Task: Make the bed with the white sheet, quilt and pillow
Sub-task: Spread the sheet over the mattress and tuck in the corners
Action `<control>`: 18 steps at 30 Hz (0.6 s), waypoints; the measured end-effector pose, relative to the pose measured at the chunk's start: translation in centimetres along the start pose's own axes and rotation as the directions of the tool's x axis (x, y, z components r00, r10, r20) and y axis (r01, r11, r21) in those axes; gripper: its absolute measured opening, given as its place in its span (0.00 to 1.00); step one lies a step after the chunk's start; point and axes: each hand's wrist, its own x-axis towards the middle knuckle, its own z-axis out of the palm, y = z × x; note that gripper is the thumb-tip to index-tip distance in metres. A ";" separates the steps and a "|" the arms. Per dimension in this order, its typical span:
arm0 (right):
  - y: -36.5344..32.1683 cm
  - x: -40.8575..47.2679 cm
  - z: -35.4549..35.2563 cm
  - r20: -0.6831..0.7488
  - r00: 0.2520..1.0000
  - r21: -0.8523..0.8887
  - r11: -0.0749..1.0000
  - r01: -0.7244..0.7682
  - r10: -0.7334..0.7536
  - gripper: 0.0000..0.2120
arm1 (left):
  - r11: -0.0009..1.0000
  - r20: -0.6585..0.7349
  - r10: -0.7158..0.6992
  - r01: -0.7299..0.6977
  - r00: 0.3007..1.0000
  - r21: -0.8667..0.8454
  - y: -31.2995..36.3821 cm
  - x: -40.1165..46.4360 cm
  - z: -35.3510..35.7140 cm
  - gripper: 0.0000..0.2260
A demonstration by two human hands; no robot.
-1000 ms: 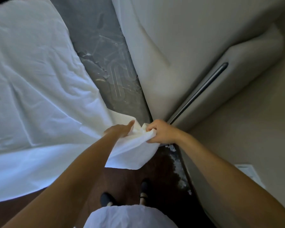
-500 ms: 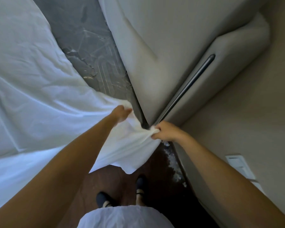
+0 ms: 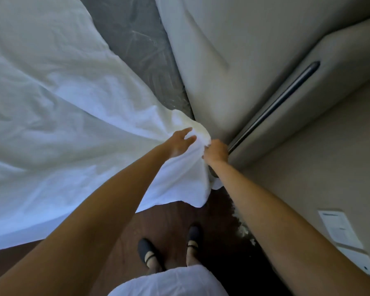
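Observation:
The white sheet (image 3: 58, 116) lies wrinkled over most of the grey mattress (image 3: 135, 43), whose bare strip shows along the headboard. The sheet's corner is bunched at the mattress corner beside the headboard. My left hand (image 3: 181, 142) lies on that corner with its fingers stretched out flat. Just to its right, my right hand (image 3: 216, 151) grips a gather of the sheet at the corner's edge. A flap of sheet hangs below both hands toward the floor. No quilt or pillow is in view.
The padded beige headboard (image 3: 233, 50) with a dark metal trim strip (image 3: 276, 103) stands right of the mattress. A beige wall with a white switch plate (image 3: 340, 229) is at the right. My feet stand on the dark wood floor (image 3: 169, 218), with white debris by the skirting.
Both hands have carried the sheet corner toward the headboard, over the mattress corner. My left hand has spread flat on it. Less bare mattress shows.

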 end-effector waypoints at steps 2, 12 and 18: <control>0.0 0.6 0.9 -0.007 0.999 0.051 0.998 -0.035 0.035 0.14 | 0.995 0.018 -0.083 0.082 0.996 0.049 -2.4 -0.6 -0.9 0.25; -9.3 -3.9 7.9 0.393 0.916 -0.014 0.996 0.091 -0.078 0.12 | 0.957 -0.192 -0.225 0.180 0.955 -0.227 -15.5 -8.6 -8.4 0.18; -23.6 -15.5 19.8 0.524 0.810 0.074 0.962 0.263 -0.262 0.04 | 0.881 -0.321 -0.325 0.161 0.889 -0.446 -29.9 -21.2 -16.7 0.15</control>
